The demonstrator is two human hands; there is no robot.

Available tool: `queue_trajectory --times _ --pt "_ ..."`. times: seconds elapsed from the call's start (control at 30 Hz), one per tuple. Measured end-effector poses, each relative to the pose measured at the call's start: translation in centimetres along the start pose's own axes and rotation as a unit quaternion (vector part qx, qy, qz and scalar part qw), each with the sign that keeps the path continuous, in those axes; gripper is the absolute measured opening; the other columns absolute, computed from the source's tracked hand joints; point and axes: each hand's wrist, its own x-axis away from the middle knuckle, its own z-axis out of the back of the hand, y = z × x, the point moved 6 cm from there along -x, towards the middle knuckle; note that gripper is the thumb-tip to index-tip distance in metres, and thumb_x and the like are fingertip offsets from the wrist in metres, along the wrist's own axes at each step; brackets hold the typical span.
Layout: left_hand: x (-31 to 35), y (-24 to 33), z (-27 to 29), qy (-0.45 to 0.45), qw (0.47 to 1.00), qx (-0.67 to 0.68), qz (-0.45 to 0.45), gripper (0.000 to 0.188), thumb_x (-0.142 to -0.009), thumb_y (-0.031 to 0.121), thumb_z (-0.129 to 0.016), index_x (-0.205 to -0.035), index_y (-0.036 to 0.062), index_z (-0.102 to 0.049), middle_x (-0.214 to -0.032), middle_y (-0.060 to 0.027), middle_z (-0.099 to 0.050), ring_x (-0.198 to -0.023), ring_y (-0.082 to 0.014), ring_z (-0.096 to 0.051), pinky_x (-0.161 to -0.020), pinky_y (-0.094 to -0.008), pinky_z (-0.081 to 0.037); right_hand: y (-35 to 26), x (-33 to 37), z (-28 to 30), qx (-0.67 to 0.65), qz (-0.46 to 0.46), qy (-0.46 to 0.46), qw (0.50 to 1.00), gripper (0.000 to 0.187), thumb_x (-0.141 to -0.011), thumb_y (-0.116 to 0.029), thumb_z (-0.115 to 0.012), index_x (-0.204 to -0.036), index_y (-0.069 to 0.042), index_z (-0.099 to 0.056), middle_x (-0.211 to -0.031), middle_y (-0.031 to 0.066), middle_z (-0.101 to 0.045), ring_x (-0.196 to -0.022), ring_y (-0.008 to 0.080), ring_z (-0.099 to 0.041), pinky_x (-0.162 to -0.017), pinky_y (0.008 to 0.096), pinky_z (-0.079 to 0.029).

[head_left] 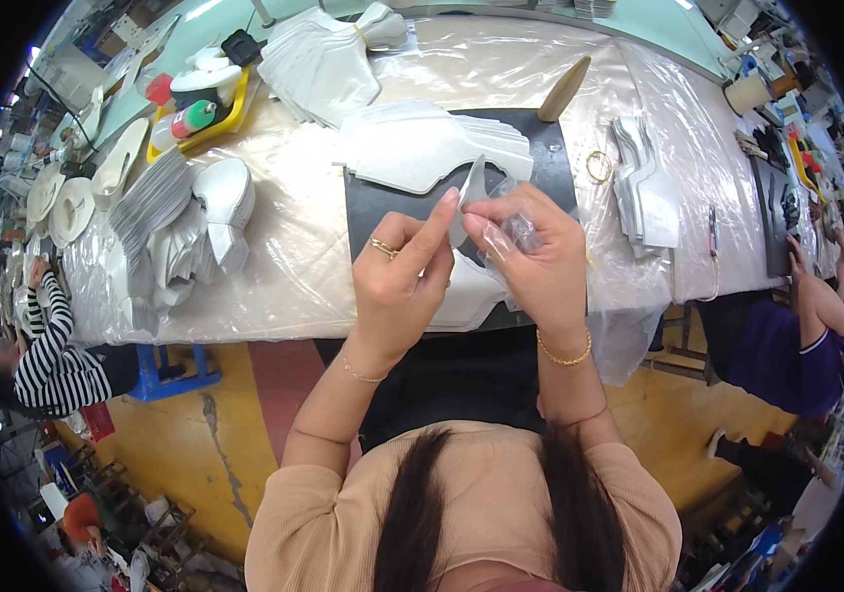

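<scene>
A small curved white piece (475, 185) stands on edge between the two hands, above a dark mat (554, 163). The fingers of the right hand (552, 264) pinch its right side, with crumpled clear plastic (521, 233) bunched in the same grasp. The left hand (397, 281) brings its index fingertip to the piece's left edge; whether those fingers grip it or only touch, I cannot tell. A yellow tray (238, 107) at far left holds a bottle (192, 119) with a green part, along with rounded white pieces. On the mat, a white stack (432, 148) lies beyond the hands, and another white piece (466, 293) lies under them, near the worktop's front edge. Plastic-covered worktop (299, 212) stretches between the mat and the left-hand stacks (160, 217); on the right, a narrower strip separates the mat from a folded-looking stack (645, 187).
</scene>
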Motion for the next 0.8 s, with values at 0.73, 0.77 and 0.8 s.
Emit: queue_trajectory --times 0.73,0.77,0.8 --pt "1.0 -0.5 -0.7 -0.113 0.927 0.302 0.192 0.036 -0.083 -0.005 -0.069 -0.118 0.0023 -0.067 -0.099 -0.0063 -0.066 -0.08 -0.0123 -0.063 -0.066 -0.0239 -0.053 0.7 0.5 0.1 -0.138 -0.037 -0.077 0.987 0.008 -0.08 -0.006 -0.07 -0.084 -0.002 -0.064 -0.081 0.0035 -0.055 -0.075 0.0142 -0.055 -0.07 0.0266 -0.045" --pt "1.1 -0.7 -0.7 -0.111 0.91 0.331 0.222 0.033 -0.084 -0.002 -0.071 -0.117 0.0009 -0.067 -0.099 -0.0063 -0.066 -0.081 -0.0118 -0.063 -0.067 -0.0238 -0.053 0.4 0.5 0.0 -0.13 -0.014 -0.077 0.988 0.008 -0.079 -0.005 -0.07 -0.084 -0.002 -0.064 -0.083 0.0042 -0.055 -0.077 0.0149 -0.055 -0.072 0.027 -0.046" --pt "1.3 -0.9 -0.7 -0.108 0.892 0.359 0.251 0.031 -0.085 0.001 -0.072 -0.116 -0.0006 -0.066 -0.1 -0.0064 -0.066 -0.081 -0.0112 -0.063 -0.068 -0.0238 -0.053 0.0 0.4 -0.1 -0.114 0.026 -0.067 0.991 0.008 -0.078 -0.005 -0.07 -0.084 -0.003 -0.064 -0.084 0.0051 -0.055 -0.078 0.0157 -0.055 -0.073 0.0273 -0.046"
